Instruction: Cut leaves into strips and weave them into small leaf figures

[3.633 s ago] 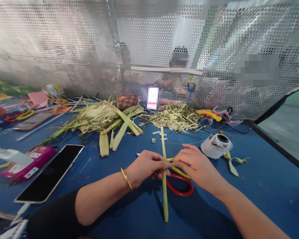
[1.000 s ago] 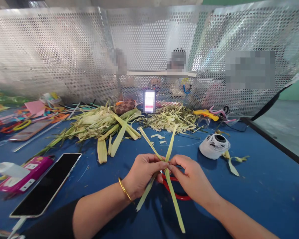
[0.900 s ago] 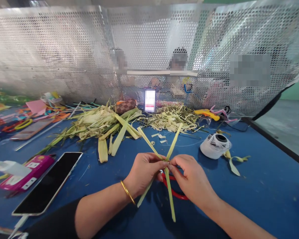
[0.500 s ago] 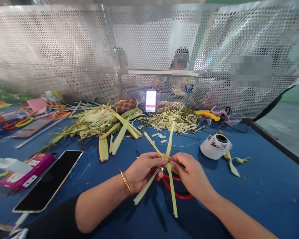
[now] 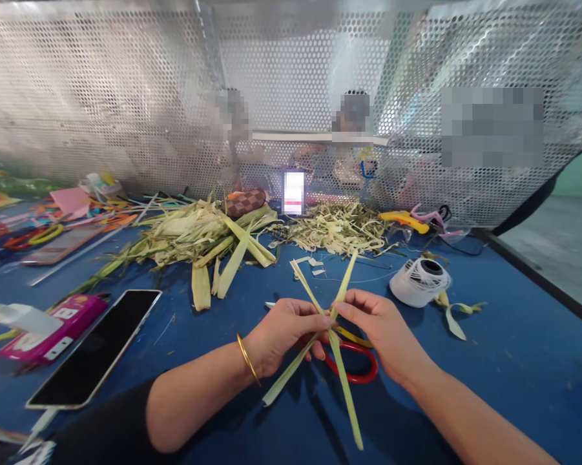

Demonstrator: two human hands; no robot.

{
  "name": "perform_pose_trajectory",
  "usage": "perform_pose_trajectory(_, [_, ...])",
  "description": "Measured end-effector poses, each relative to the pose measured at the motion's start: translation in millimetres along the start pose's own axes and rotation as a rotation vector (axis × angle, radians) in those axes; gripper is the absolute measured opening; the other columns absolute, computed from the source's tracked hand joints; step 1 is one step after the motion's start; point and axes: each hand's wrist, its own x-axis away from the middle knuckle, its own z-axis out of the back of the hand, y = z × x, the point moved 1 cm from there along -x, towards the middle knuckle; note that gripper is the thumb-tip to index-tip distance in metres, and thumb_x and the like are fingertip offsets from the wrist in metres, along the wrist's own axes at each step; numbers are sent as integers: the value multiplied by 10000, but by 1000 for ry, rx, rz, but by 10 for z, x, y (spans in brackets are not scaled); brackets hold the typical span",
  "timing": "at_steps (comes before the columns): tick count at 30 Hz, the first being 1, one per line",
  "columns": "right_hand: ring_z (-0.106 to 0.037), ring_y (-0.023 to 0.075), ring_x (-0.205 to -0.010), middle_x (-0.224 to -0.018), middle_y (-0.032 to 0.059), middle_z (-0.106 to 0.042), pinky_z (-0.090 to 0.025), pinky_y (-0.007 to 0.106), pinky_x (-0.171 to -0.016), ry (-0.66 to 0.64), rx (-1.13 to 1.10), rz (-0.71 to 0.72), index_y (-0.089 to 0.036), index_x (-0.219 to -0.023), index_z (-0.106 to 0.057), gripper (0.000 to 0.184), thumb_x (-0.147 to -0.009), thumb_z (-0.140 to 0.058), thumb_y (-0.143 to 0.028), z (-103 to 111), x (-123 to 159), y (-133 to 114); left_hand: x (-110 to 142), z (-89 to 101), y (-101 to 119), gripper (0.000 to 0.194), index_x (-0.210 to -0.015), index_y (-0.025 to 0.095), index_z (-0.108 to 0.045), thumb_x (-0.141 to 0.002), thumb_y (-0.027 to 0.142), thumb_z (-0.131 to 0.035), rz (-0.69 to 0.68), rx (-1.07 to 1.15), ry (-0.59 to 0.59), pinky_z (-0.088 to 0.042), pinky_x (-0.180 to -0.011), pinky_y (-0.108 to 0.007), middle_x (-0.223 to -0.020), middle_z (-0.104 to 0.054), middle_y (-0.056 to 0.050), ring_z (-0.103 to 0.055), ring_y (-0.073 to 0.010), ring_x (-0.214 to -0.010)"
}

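Observation:
Pale green leaf strips (image 5: 343, 381) cross each other between my two hands, with ends sticking out up and down. My left hand (image 5: 288, 332), a gold bangle above its wrist, pinches the crossing between thumb and fingers. Thumb and forefinger of my right hand (image 5: 378, 323) grip the strips just to the right of the crossing. Underneath on the blue table (image 5: 465, 387) lie scissors (image 5: 363, 374) with red and yellow handles, partly hidden by the hands; a blade tip shows left of my left hand.
Husk leaves (image 5: 188, 232) and shredded strips (image 5: 339, 226) are heaped at the back. A spool of white thread (image 5: 419, 282) stands at right. A black-screened phone (image 5: 97, 349) and a magenta power strip (image 5: 53, 329) lie at left. A perforated screen (image 5: 291, 71) rises behind.
My right hand has shifted up at the crossing, its thumb and forefinger now on the upper strip. The strips have tilted and moved slightly right, uncovering more of the scissors' handles.

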Motion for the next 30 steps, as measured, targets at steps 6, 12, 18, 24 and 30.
perform_pose_trajectory(6, [-497,127,-531,-552,-17,-578,-387,251,-509,122,137,114,-177,-609,-559,334,-680,-695,-473,-2,-31,122,-3,-7,7,345,-650,111,-632,-591,412,-789,18,-72,-15,-390,-413,-178,-567,-634,-14,-546,-76,-433])
perform_pose_trajectory(12, [-570,178,-729,-752,24,-664,-430,276,-656,175,433,288,-187,-749,-655,240,-789,-575,-410,48,-35,44,-37,21,-12,285,-678,113,-629,-649,366,-759,2,-16,37,-395,-415,-173,-578,-633,-12,-574,-87,-454])
perform_pose_trajectory(18, [-540,162,-675,-716,14,-621,-393,259,-595,107,747,348,-207,-704,-588,322,-870,-475,-458,69,32,-25,-78,85,31,182,-721,111,-634,-698,266,-725,-99,142,159,-411,-436,-173,-661,-653,-17,-586,-80,-472])
perform_pose_trajectory(24, [-511,136,-615,-637,5,-568,-363,249,-576,-113,961,489,-192,-628,-526,322,-919,-441,-299,-77,89,84,-100,75,9,78,-681,111,-626,-699,134,-698,-167,158,244,-440,-476,-192,-582,-641,-17,-548,-76,-444])
perform_pose_trajectory(30, [-522,145,-663,-695,30,-592,-369,287,-680,-166,1012,738,-188,-700,-569,328,-954,-377,-264,-106,149,24,-99,45,-21,95,-676,114,-626,-675,165,-707,-174,174,230,-436,-484,-187,-595,-652,-21,-537,-70,-454])
